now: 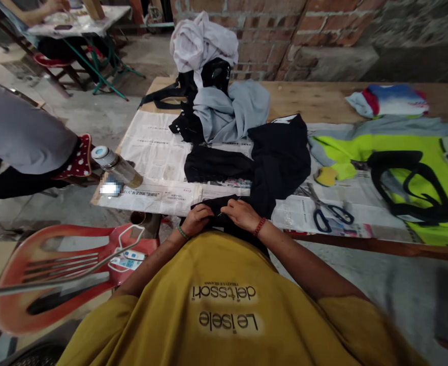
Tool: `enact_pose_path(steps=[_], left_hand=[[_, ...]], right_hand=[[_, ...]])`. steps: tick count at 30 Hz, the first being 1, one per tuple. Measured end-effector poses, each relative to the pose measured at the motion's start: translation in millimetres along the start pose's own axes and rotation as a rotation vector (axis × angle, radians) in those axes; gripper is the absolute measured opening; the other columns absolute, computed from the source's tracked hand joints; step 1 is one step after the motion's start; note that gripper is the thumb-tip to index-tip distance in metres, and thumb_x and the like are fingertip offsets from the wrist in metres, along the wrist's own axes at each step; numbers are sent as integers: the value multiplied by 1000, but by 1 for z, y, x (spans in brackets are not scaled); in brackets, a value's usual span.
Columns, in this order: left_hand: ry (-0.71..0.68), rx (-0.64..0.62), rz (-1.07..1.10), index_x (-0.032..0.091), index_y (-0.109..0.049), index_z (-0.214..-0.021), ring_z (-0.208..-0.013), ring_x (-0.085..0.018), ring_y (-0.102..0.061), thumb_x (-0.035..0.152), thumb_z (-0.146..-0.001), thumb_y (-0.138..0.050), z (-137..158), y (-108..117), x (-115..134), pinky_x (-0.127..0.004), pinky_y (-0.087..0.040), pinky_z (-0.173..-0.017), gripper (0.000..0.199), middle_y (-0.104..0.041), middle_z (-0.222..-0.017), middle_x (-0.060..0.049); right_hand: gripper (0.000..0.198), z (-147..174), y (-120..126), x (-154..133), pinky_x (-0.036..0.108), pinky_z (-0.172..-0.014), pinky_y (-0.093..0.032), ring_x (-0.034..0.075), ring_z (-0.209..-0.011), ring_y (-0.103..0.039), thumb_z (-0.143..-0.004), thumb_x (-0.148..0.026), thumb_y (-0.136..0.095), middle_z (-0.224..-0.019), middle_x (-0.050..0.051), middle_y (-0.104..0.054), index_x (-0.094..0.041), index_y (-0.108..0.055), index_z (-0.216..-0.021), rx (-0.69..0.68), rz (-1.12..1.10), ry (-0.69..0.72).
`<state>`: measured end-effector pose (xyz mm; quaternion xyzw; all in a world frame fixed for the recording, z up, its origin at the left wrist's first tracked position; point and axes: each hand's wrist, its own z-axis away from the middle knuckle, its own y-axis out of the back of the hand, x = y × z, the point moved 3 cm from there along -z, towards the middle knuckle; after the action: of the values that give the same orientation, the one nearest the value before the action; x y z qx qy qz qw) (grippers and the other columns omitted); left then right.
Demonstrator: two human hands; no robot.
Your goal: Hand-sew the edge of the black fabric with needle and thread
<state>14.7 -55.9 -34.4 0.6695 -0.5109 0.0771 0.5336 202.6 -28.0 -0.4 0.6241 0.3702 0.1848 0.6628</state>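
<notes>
A dark, nearly black garment [279, 157] lies on the newspaper-covered table, and part of it bunches at the near edge against my body. My left hand [198, 219] pinches a fold of this cloth, fingers closed. Close by on the right, my right hand [242, 213] also has its fingers closed at the same fold. A thin bright sliver, too small to name surely, shows between the two hands. Just beyond them lies a black cloth piece [220, 165]. Scissors [325, 211] with dark blue handles rest to the right of my right hand.
Grey cloth [233, 109] and a white bundle [203, 43] are heaped at the back. A neon-yellow garment [364, 147] with black straps [407, 157] covers the right side. A bottle [123, 173] stands at the left edge. A red plastic chair [56, 239] is at left; people sit beyond.
</notes>
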Motion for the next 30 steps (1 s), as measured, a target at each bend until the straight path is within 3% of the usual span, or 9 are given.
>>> enact_pose_path(steps=[8,17,21,24,27,30], left_hand=[[-8,-2,16,16,-65,-91,-89,-15,-58,6,-77,-51,0,-1,0,-28,-50,-81,22,-62,-92,-6],[2,-6,22,17,-65,-92,-90,-15,-59,7,-77,-52,1,-3,-3,-29,-50,-82,22,-63,-93,-6],[-1,-17,18,18,-66,-92,-91,-16,-59,9,-78,-53,2,-4,-4,-30,-50,-83,21,-63,-93,-6],[-1,-34,16,18,-66,-94,-92,-16,-59,10,-79,-53,2,-4,-4,-30,-50,-84,22,-64,-94,-6],[-14,-37,15,19,-66,-96,-92,-16,-59,11,-80,-53,2,-4,-5,-30,-50,-84,22,-65,-95,-6],[-38,-30,11,19,-66,-97,-92,-16,-59,13,-80,-54,2,-3,-4,-30,-50,-83,22,-66,-93,-6]], right_hand=[[26,-7,0,-1,24,-63,-29,11,-64,-38,-89,-17,-43,-82,4,-53,-22,-67,-97,3,5,50],[34,-14,4,-9,25,-78,-40,13,-79,-54,-85,-6,-39,-92,6,-60,-18,-61,-108,-14,-244,85],[32,-20,5,-11,23,-76,-42,12,-80,-58,-83,-10,-44,-91,4,-65,-18,-58,-110,74,-476,-63],[21,-24,4,-11,21,-67,-42,10,-68,-58,-78,-13,-50,-76,0,-66,-18,-62,-93,93,-621,-221],[10,-27,0,-10,19,-56,-40,8,-56,-54,-75,-17,-52,-70,-2,-65,-17,-61,-79,28,-825,-370],[12,-29,-3,-9,19,-49,-38,6,-46,-48,-76,-24,-52,-70,-2,-65,-16,-60,-78,-56,-992,-455]])
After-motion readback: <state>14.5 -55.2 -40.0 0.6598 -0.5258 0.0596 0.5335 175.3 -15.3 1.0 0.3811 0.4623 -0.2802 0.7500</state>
